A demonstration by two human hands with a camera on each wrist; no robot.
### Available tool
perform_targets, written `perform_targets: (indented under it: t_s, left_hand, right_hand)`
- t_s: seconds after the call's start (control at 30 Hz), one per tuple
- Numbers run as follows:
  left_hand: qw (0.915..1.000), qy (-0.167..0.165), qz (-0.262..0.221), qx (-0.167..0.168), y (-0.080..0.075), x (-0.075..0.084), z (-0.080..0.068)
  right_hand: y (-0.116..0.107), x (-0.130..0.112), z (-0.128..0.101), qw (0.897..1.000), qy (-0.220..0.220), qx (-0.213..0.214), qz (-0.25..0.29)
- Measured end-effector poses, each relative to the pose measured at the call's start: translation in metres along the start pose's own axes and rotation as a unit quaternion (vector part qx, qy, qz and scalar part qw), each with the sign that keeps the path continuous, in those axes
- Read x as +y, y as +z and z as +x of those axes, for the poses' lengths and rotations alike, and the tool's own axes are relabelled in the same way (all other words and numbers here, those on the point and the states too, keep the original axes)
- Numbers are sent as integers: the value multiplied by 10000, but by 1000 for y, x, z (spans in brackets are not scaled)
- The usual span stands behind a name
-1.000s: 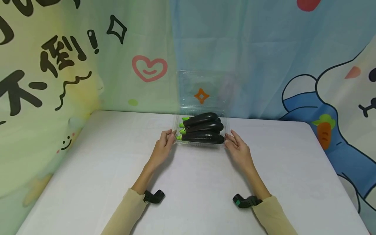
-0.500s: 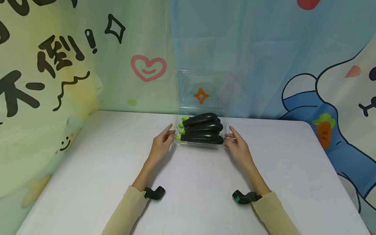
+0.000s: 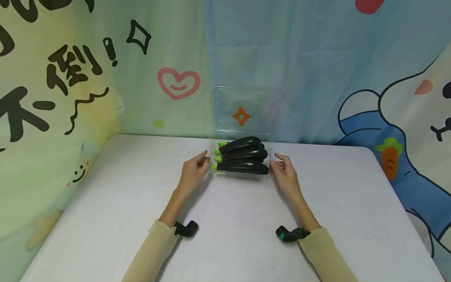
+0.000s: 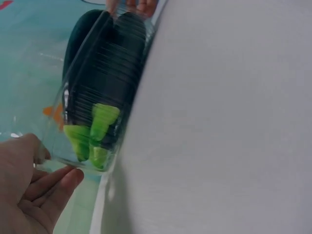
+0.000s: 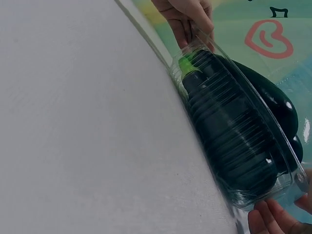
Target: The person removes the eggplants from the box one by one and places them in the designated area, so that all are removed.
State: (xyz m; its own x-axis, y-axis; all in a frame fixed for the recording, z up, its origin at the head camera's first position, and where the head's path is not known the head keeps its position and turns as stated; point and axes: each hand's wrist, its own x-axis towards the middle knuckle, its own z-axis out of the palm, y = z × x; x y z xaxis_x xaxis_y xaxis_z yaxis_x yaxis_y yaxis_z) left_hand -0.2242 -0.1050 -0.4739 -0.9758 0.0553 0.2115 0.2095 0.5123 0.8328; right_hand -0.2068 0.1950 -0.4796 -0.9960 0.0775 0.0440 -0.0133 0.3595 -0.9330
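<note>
Clear, thin plastic box [image 3: 241, 174] of dark eggplants [image 3: 243, 153] sits at the counter's [image 3: 105, 196] far edge, its flimsy, slippery ends pinched by the left hand [image 3: 192, 173] and right hand [image 3: 284, 175], probably best gripped at its stiffer rim.

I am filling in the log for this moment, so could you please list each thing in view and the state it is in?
Clear plastic clamshell box: lid open and standing upright at the back, base resting on the table.
Eggplants: piled in the box base, green stems pointing left.
Left hand: fingers on the box's left end.
Right hand: fingers on the box's right end.
White table: bearing the box.
</note>
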Motion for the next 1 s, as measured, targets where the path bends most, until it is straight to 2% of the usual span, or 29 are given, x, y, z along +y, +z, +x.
perform_targets:
  t_s: [0.1, 0.23, 0.33, 0.47, 0.57, 0.8, 1.0]
  left_hand:
    - [10000, -65, -21, 34, 1, 0, 2]
    - [9998, -155, -91, -123, 3, 1, 5]
    - [9996, -157, 82, -227, 4, 0, 9]
    - [9991, -169, 333, -183, 6, -1, 12]
    - [9990, -180, 340, -214, 5, -2, 13]
    - [9985, 115, 312, -442, 7, -8, 14]
    - [9958, 300, 537, -680, 10, -10, 15]
  right_hand:
    - [2, -1, 1, 10000, 23, 75, -5]
    - [3, -3, 1, 9998, 80, 98, -161]
    - [4, -4, 1, 9995, 95, 131, -258]
    - [5, -4, 3, 9994, 134, 132, -305]
    - [7, -5, 4, 9992, 210, 53, -334]
    - [12, -8, 5, 9992, 233, -177, -268]
    - [13, -11, 7, 9983, -70, -137, -569]
